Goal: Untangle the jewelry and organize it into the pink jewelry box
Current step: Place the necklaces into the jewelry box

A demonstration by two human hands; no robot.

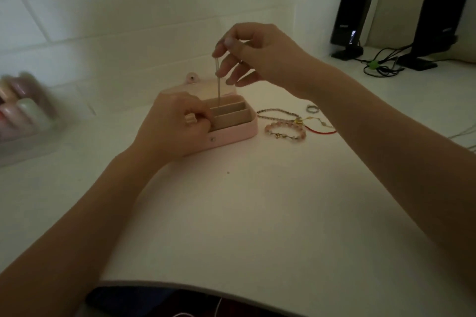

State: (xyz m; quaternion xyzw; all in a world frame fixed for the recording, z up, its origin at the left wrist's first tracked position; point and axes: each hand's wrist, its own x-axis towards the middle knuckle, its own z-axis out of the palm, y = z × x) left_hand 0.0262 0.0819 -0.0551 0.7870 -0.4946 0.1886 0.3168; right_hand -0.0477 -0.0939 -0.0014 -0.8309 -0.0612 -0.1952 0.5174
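Pink jewelry box: smooth matt shell resembling faux leather, with a small metal snap on its front; the inner dividers look like pale matt fabric. Chain hanging above the box: thin silvery metal. Right of the box, a bracelet of glossy pink beads and a metal ring. Table: smooth, matt white. Behind, two black glossy plastic speakers.

1. A home desk corner: white desk sits against a white brick-pattern wall.
2. Two black speakers with tangled cables stand at the back right.
3. Blurred cosmetic bottles sit at the left.
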